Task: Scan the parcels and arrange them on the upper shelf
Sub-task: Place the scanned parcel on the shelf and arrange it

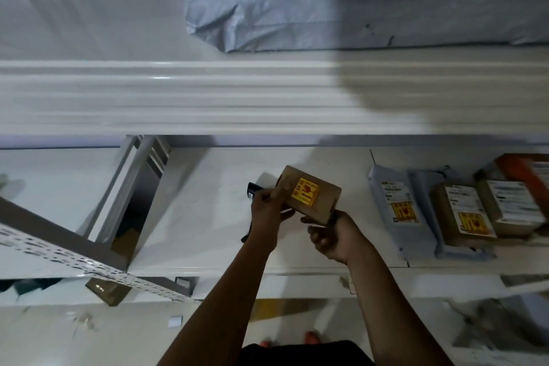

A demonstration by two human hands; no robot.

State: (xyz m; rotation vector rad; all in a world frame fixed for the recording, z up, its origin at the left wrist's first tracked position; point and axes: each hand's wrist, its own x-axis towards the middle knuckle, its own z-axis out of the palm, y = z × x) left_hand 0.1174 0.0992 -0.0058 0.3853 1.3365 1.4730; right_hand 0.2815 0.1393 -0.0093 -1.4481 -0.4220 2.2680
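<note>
Head view | left hand grips scanner, fingers curled, bracing box | right hand pinches box's near corner | we rotate box until its barcode faces the left-hand scanner.

Dim, bluish light; a broad shadow darkens the right of the upper shelf. Motion blur smears its white rail and the edges, which bow with wide-angle distortion.

Forearms extend forward, left grip and right grip curled, clasping.
</note>
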